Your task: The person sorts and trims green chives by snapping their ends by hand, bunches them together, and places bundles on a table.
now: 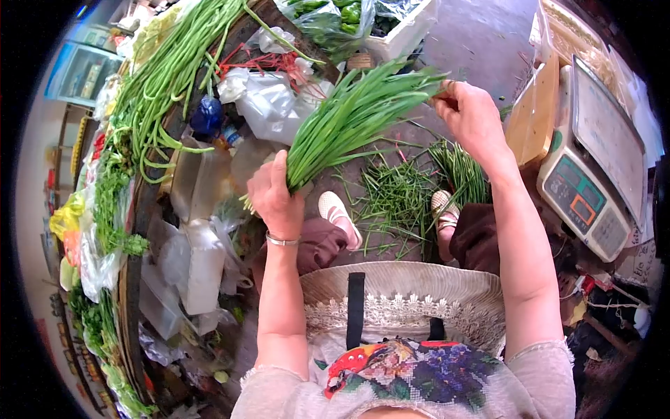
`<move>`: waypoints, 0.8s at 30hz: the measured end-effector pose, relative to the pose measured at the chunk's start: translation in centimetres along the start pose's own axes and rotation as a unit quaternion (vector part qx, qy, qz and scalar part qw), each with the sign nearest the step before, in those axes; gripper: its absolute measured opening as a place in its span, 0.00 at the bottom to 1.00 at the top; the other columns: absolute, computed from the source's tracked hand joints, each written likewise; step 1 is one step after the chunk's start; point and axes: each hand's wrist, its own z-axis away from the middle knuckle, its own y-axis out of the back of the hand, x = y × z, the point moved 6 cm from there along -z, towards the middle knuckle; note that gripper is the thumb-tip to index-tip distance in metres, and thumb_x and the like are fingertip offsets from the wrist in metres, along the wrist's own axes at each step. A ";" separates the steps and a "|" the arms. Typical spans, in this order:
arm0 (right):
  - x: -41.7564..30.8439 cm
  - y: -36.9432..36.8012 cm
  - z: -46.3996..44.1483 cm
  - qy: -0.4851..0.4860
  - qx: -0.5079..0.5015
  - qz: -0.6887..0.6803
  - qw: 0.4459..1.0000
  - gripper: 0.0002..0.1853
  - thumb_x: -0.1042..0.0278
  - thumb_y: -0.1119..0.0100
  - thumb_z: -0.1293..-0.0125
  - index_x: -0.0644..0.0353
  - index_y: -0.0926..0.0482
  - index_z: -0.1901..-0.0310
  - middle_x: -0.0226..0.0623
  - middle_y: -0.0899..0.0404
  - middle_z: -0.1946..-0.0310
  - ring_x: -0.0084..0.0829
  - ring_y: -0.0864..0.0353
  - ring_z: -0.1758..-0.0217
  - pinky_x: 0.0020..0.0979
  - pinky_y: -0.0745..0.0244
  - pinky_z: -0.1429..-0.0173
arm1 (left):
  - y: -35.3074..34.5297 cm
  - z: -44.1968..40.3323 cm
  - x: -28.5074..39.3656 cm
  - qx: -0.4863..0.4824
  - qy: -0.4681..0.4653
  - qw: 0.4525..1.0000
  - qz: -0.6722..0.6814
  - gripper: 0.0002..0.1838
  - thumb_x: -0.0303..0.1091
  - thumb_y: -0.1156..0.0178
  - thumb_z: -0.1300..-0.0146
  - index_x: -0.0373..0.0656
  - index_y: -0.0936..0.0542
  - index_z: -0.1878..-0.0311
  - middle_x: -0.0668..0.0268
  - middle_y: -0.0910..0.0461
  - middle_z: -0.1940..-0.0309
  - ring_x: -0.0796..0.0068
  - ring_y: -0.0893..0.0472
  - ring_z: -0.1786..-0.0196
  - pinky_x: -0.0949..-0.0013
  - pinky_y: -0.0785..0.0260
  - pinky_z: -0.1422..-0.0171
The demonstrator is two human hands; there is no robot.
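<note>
My left hand (276, 194) is wrapped round the base of a bunch of garlic chives (363, 115), whose pale stem ends poke out below the fist. The long flat green leaves slant up to the right. At their tips, my right hand (469, 115) has its thumb and fingers pinched together on leaf ends. A loose heap of chives (394, 192) lies scattered on the ground between my feet. A further bundle of chives (460, 171) rests by my right shoe.
Long beans (157, 84) and leafy greens (115, 202) line a curved stall edge on the left. Below it are plastic containers (204, 265) and bags. A digital scale (593, 174) stands to the right. A white foam box (405, 31) and bagged green peppers (338, 17) sit ahead.
</note>
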 end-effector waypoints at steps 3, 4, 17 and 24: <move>-0.5 -0.1 0.3 -0.018 -0.015 -0.012 1.000 0.12 0.62 0.41 0.38 0.63 0.18 0.61 0.51 0.18 0.66 0.50 0.18 0.59 0.44 0.26 0.55 | -0.2 0.1 0.0 -0.008 0.002 1.000 0.003 0.30 0.17 0.41 0.58 0.43 0.23 0.45 0.57 0.21 0.59 0.55 0.23 0.55 0.59 0.34 0.49; -0.7 -0.1 0.3 -0.012 -0.018 -0.014 1.000 0.12 0.62 0.41 0.38 0.63 0.18 0.61 0.51 0.18 0.66 0.50 0.18 0.59 0.44 0.26 0.55 | -0.3 0.1 0.1 -0.012 0.002 1.000 0.010 0.30 0.17 0.40 0.58 0.43 0.23 0.45 0.57 0.21 0.60 0.55 0.23 0.55 0.59 0.34 0.49; -3.3 -2.9 -0.8 0.077 -0.053 0.000 0.996 0.11 0.67 0.42 0.35 0.68 0.26 0.65 0.51 0.23 0.73 0.45 0.25 0.71 0.38 0.30 0.63 | -3.2 2.2 1.5 -0.204 0.394 0.551 0.707 0.21 0.27 0.30 0.47 0.38 0.25 0.50 0.66 0.20 0.65 0.77 0.22 0.71 0.73 0.26 0.66; 10.5 -11.3 -3.1 0.081 -0.118 -0.074 0.987 0.16 0.65 0.38 0.40 0.67 0.24 0.54 0.44 0.19 0.58 0.40 0.21 0.57 0.37 0.27 0.53 | 6.5 -0.1 -2.5 -0.160 0.071 0.938 0.300 0.19 0.25 0.36 0.50 0.38 0.27 0.53 0.52 0.22 0.63 0.49 0.22 0.54 0.54 0.29 0.51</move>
